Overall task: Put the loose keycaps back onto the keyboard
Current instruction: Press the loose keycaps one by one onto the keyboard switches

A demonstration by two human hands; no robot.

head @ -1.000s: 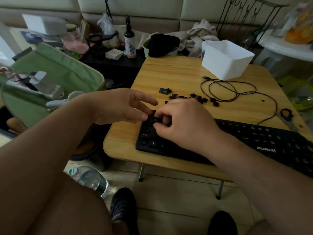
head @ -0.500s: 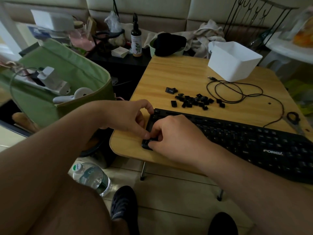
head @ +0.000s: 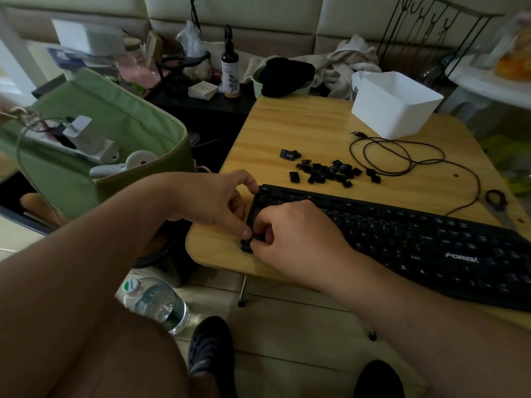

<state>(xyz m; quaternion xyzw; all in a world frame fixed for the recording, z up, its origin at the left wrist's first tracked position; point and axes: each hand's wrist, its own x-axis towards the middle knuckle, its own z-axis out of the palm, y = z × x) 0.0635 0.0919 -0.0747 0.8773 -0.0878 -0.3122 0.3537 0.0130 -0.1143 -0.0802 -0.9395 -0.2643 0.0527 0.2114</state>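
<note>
Keycap under hands (head: 255, 225), hidden

We see both hands — left hand (head: 212, 202), right hand (head: 298, 239) — meeting at the keyboard (head: 416, 242) corner; loose keycaps (head: 324, 170) lie on the worktop (head: 301, 127).

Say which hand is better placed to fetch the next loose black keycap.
Right, probably. The right hand lies nearer the pile of loose black plastic keycaps, while the left hand steadies the black keyboard at its end.
</note>
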